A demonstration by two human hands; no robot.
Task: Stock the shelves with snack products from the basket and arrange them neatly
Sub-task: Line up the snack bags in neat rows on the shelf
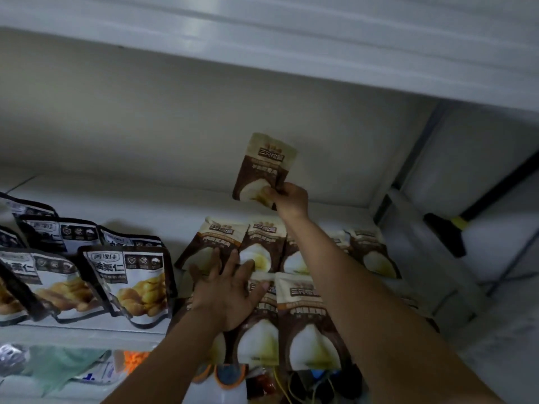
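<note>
Hands at white shelf (262, 196). Right hand (288, 196) raised toward back wall, fingers pinching bottom corner of brown-and-cream snack pouch (264, 167), held upright above shelf. Left hand (230, 290) flat, fingers spread, pressing on rows of matching pouches (306, 313) lying on shelf right half. Dark chestnut bags (131, 281) stand leaning at left, just beside them.
</note>
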